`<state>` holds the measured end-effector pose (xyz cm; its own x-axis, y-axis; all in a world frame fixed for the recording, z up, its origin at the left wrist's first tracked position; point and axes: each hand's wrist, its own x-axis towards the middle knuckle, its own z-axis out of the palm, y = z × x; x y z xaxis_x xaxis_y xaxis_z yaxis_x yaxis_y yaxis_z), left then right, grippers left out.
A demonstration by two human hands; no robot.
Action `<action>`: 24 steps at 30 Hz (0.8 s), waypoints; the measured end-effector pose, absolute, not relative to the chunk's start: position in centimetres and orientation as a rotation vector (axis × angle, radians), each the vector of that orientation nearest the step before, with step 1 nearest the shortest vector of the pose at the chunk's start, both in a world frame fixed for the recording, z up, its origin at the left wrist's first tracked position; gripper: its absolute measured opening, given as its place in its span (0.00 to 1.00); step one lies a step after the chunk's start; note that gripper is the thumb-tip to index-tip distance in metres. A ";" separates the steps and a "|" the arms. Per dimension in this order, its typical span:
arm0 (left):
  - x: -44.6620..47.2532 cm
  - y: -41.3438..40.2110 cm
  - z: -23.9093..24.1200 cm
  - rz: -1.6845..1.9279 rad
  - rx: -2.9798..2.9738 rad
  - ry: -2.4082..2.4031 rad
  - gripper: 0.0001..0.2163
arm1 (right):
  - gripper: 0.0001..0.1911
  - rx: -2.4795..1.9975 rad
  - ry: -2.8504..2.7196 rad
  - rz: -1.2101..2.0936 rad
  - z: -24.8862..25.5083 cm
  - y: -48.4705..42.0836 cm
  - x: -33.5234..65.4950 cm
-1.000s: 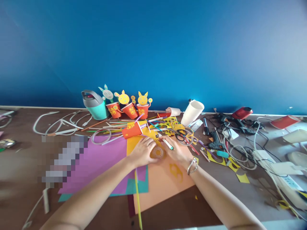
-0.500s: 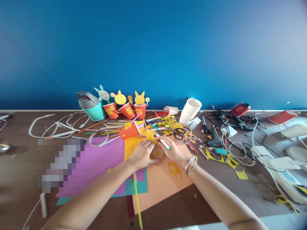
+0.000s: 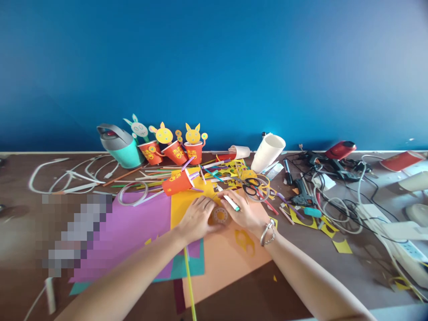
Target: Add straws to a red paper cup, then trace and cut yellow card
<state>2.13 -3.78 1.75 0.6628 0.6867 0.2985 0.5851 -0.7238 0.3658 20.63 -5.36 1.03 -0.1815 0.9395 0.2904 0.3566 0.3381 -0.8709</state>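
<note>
My right hand is closed around a white marker whose green end points back toward me. Beside it, my left hand curls its fingers and thumb about the left side of a tape roll, which has a see-through, patterned rim and yellow in its centre. Both hands rest over a peach paper sheet; a yellow sheet lies under its left edge. A thin yellow strip runs toward me below my left wrist. The fingertips of both hands nearly meet, hiding the marker's far tip.
A tipped red paper cup lies beyond my left hand. Behind it stand several red cups with paper animal faces and a teal kettle. Scissors, white cups, glue guns, cables and a power strip crowd the right.
The view has shifted slightly, spreading the surrounding things outward. My hands hold nearly the same pose, and more yellow shows in the tape roll's centre.
</note>
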 end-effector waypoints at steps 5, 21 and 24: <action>2.0 -3.6 1.9 0.572 2.596 1.019 0.20 | 0.12 -1.183 -1.699 0.876 1.6 -5.4 20.7; 1.8 -3.4 1.9 0.573 2.552 0.945 0.21 | 0.13 -1.230 -1.776 0.933 2.4 -5.4 21.2; 1.7 -3.3 1.9 0.574 2.547 0.948 0.20 | 0.14 -1.238 -1.768 0.951 2.2 -5.4 21.2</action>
